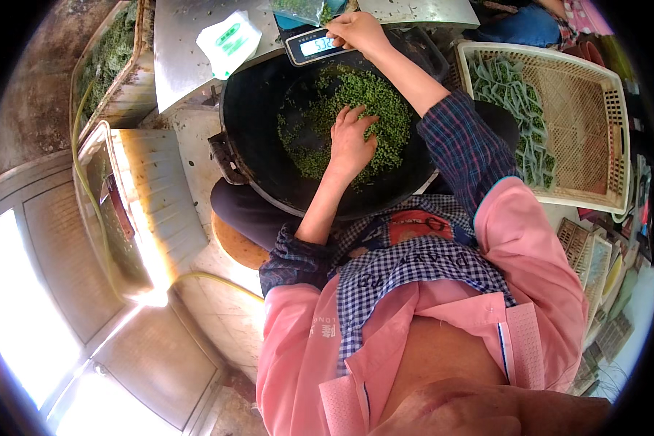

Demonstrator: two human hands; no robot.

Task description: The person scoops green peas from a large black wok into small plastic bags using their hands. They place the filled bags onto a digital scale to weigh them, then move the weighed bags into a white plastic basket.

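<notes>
A wide black wok-like pan (256,131) sits before me, with small green berries, like green peppercorns (392,120), heaped in it. My left hand (353,136) rests palm down on the heap, fingers apart. Above the pan's far rim, my right hand (357,32) has its fingers curled beside a clear plastic bag (300,8) of the same berries. Whether those fingers pinch berries or the bag's edge is hidden. The bag lies on a digital scale (313,48) with a lit display, at the edge of a metal table (180,60).
A stack of printed plastic bags (230,43) lies on the table. On the right, a plastic crate (583,131) holds rows of filled bags (515,109). A knife (119,207) rests across a left-hand tub (158,185). Another person's leg (523,26) shows at top right.
</notes>
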